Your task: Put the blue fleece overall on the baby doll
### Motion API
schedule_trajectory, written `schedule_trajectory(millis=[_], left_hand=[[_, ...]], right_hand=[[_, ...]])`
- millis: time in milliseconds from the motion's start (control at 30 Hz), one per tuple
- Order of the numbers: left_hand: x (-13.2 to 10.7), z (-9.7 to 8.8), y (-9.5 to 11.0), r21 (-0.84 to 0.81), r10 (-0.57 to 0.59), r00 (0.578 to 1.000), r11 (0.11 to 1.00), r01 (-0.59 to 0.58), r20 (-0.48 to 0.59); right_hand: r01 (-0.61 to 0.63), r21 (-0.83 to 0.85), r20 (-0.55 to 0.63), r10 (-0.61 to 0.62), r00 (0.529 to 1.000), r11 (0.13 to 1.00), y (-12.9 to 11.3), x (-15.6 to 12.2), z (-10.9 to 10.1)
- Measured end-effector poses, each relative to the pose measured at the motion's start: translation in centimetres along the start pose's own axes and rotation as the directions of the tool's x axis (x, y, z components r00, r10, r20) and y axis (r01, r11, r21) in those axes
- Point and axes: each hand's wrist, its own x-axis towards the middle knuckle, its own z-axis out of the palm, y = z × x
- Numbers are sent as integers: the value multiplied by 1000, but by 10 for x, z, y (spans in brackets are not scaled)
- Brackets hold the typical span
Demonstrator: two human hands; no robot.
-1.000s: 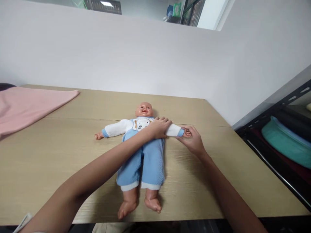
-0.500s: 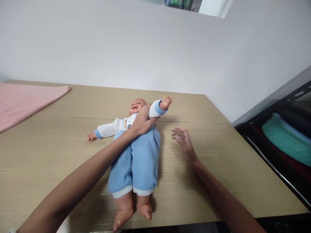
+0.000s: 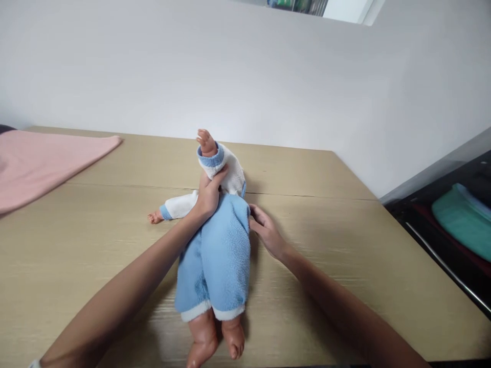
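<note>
A baby doll [image 3: 226, 240] in a white top and blue fleece trousers lies on its back on the wooden table [image 3: 95, 286], feet toward me. My left hand [image 3: 210, 194] is wrapped round the doll's arm on the right, which points up and slants to the left. That raised arm and my hand hide the doll's head and chest. My right hand [image 3: 264, 227] touches the trousers at the hip on the right side. Its fingertips go partly out of sight behind the cloth, so their grip cannot be made out.
A pink cloth [image 3: 49, 158] lies flat at the table's left. Beyond the right edge stands a dark metal rack [image 3: 422, 235] with a folded teal cloth [image 3: 464, 220]. A pale wall [image 3: 230, 76] rises behind the table, with an opening high up.
My left hand has swung the doll's arm up and across to the left, over its head. My right hand has moved left from above the table to the doll's hip.
</note>
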Motion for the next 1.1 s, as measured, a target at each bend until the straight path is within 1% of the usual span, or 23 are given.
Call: schedule_trajectory(millis=[100, 200, 333, 433, 533, 633, 733, 833, 867, 933, 1033, 1100], left_hand=[[2, -4, 4, -65, -40, 998, 997, 37, -50], [5, -8, 6, -155, -81, 993, 986, 67, -86], [11, -18, 4, -268, -158, 981, 956, 123, -115], [14, -26, 1, -292, -215, 973, 939, 183, -84], [18, -32, 0, -320, -259, 965, 919, 231, -47], [22, -39, -1, -354, -267, 960, 908, 224, -78], [29, -50, -8, -326, -243, 966, 924, 202, -89], [38, -63, -17, -357, -284, 954, 905, 234, -95], [41, -67, -19, -381, -309, 946, 890, 251, -100], [45, -73, -20, -431, -356, 929, 858, 280, -105], [48, -78, -13, -525, -449, 889, 780, 341, -89], [47, -78, -6, -590, -499, 865, 715, 375, -56]], right_hand=[[-2, 28, 41, 1, 999, 1000, 2, 13, 7], [-4, 35, 43, 3, 999, 999, 5, 24, 16], [40, 4, 44, -40, 998, 999, 4, 36, 28], [64, -33, 61, -62, 996, 997, -1, 43, 34], [63, -54, 79, -58, 995, 997, -4, 50, 38], [66, -73, 108, -58, 993, 995, -6, 55, 40], [109, -127, 156, -89, 984, 986, -9, 58, 41], [150, -166, 188, -118, 975, 975, -11, 58, 43], [135, -151, 184, -106, 977, 979, -11, 58, 45], [58, -88, 169, -43, 985, 994, -7, 58, 48], [-68, 30, 164, 62, 985, 997, 3, 57, 54], [-106, 69, 182, 91, 979, 992, 10, 56, 57]])
